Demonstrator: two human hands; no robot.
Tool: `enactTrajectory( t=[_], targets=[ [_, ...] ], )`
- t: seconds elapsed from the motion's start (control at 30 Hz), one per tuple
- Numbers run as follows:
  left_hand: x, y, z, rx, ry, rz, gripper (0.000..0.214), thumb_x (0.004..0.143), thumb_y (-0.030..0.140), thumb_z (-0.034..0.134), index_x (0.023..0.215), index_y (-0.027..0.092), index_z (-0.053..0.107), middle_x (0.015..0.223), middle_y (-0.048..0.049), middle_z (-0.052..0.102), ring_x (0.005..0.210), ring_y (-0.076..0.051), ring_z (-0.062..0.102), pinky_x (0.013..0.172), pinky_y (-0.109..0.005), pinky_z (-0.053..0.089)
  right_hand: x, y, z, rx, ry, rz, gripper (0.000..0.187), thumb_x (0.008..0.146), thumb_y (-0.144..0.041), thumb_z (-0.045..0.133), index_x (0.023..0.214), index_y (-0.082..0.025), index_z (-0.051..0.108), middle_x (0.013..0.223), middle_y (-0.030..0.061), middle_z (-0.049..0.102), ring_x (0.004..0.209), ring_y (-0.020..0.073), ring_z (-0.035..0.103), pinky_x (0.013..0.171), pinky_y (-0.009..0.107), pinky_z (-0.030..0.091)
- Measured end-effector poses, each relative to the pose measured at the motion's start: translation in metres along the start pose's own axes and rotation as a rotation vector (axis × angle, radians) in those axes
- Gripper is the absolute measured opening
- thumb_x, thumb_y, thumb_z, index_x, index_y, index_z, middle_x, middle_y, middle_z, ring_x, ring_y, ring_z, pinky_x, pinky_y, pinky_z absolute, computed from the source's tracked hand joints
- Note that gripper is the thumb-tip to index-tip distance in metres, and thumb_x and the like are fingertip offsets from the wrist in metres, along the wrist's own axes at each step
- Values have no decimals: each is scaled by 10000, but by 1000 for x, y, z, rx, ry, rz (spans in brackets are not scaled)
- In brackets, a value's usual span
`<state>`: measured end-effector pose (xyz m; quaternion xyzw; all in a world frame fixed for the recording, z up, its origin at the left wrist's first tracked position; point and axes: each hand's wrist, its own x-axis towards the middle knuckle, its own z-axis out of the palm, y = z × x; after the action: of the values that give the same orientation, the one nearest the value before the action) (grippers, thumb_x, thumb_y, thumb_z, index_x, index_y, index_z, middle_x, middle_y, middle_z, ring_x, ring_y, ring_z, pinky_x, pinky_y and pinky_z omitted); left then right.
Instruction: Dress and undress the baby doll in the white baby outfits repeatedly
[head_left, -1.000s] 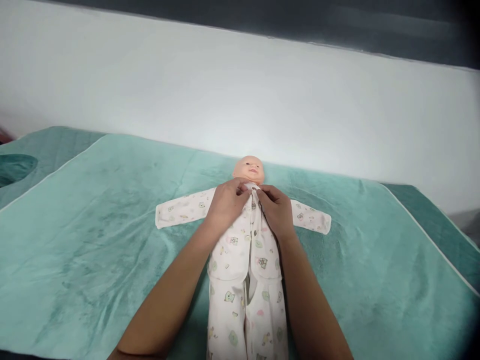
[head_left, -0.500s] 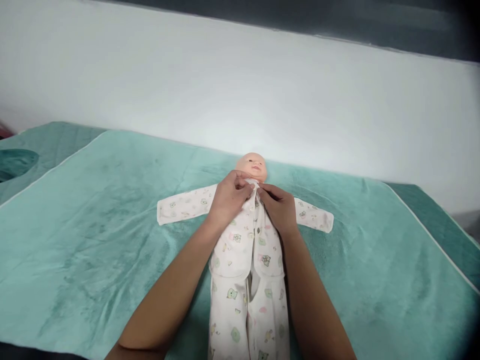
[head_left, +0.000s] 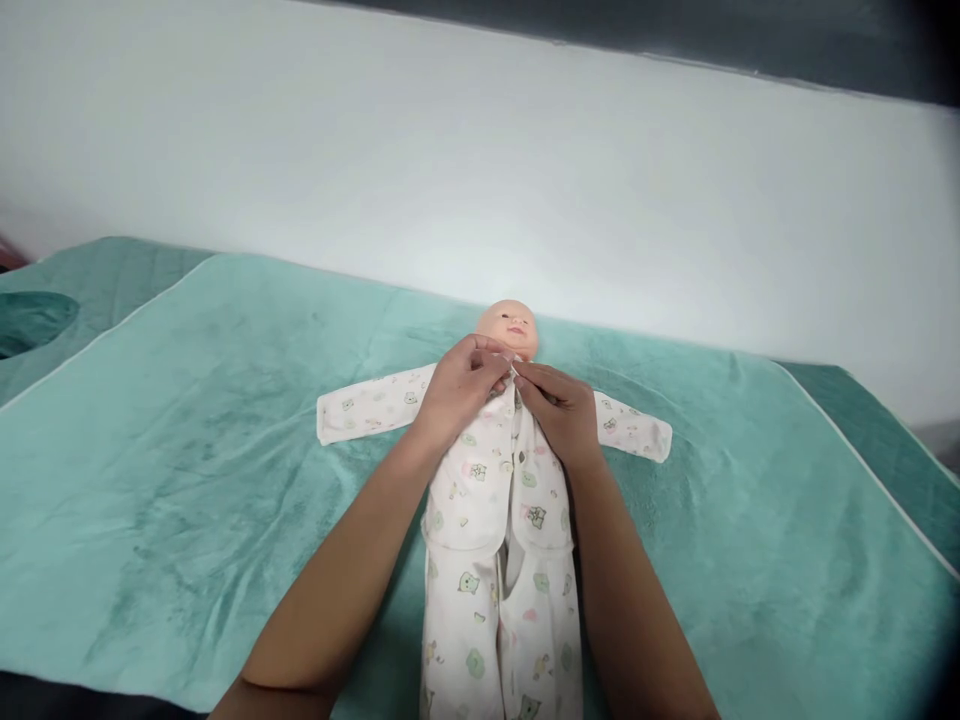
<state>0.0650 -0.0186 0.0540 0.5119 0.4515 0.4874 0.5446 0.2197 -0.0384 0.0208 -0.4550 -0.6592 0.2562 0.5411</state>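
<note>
A baby doll lies on its back with its head at the far end, dressed in a white printed baby jacket and matching trousers. The jacket's sleeves stretch out to both sides. At the neckline, my left hand pinches one front edge of the jacket. My right hand pinches the opposite edge, and the fingertips of both hands almost meet just below the doll's chin. Below them the jacket's front edges hang slightly apart. Whatever fastener lies between my fingers is hidden.
A teal plush blanket with pale piping spreads beneath the doll. Behind it rises a white wall with a dark band along the top. Darker teal quilted fabric shows at the left and right edges.
My fingertips have drawn slightly closer together at the neckline, both hands still pinching the jacket. The whole view has shifted a little.
</note>
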Motion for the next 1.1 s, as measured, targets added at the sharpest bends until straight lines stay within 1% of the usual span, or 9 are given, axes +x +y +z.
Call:
enactTrajectory(
  t=[0.1, 0.2, 0.47, 0.67, 0.8, 0.93, 1.0, 1.03, 1.1],
  targets=[
    [0, -2, 0, 26, 0, 13, 253, 813, 398, 696, 944, 194, 620, 690, 8, 582, 628, -101, 545, 535, -212, 391, 0, 0, -2, -71, -36, -108, 253, 917, -319, 614, 1122, -311, 762, 1180, 8, 733, 1088, 209, 691, 991, 374, 545],
    [0, -2, -1, 19, -23, 17, 238, 821, 389, 689, 934, 191, 619, 711, 3, 582, 639, -100, 539, 527, -211, 384, 0, 1, -3, -116, -72, -159, 274, 932, -305, 593, 1158, -324, 747, 1200, 7, 721, 1112, 204, 678, 1000, 369, 544],
    [1, -2, 0, -49, -19, 9, 197, 809, 352, 687, 897, 189, 620, 661, 21, 550, 596, -91, 514, 519, -213, 367, -2, 2, -3, -170, -46, -167, 265, 927, -319, 593, 1135, -334, 757, 1176, -5, 732, 1093, 217, 693, 993, 391, 558],
    [3, -6, -1, -43, -23, 38, 186, 794, 283, 682, 949, 195, 626, 683, 26, 555, 613, -88, 518, 554, -212, 393, -2, 3, -3, -171, -59, -179, 246, 915, -311, 603, 1094, -328, 772, 1150, 5, 739, 1042, 201, 701, 948, 365, 565],
    [4, -8, -1, -31, -12, 43, 192, 793, 267, 672, 966, 200, 623, 703, 25, 559, 608, -84, 514, 534, -207, 381, -1, 1, -2, -129, -50, -116, 224, 903, -314, 600, 1024, -310, 789, 1120, 19, 740, 1044, 199, 691, 956, 363, 549],
    [4, -9, 0, -30, -8, 42, 202, 788, 260, 672, 975, 201, 626, 703, 22, 565, 596, -83, 511, 506, -204, 359, 3, 1, -1, -6, -52, -43, 200, 896, -292, 589, 906, -268, 787, 1074, 27, 733, 1008, 183, 683, 945, 347, 529],
    [4, -9, 0, -37, -9, 52, 210, 780, 245, 678, 977, 198, 625, 710, 23, 569, 599, -80, 515, 509, -203, 361, 4, 2, 0, 43, -39, 21, 189, 890, -308, 594, 855, -242, 768, 1036, 31, 732, 987, 181, 677, 935, 339, 522],
    [4, -9, 0, -45, -10, 56, 210, 779, 239, 679, 977, 194, 624, 719, 23, 572, 602, -78, 518, 515, -202, 368, 4, 3, 1, 69, -21, 65, 179, 885, -322, 602, 865, -231, 755, 1012, 33, 733, 968, 180, 675, 920, 335, 524],
    [4, -9, 1, -71, -11, 65, 219, 783, 232, 679, 990, 186, 624, 735, 23, 577, 608, -73, 523, 529, -200, 381, 4, 5, 3, 140, 21, 155, 184, 868, -341, 623, 962, -220, 725, 979, 30, 733, 922, 175, 675, 876, 325, 534]
  ],
)
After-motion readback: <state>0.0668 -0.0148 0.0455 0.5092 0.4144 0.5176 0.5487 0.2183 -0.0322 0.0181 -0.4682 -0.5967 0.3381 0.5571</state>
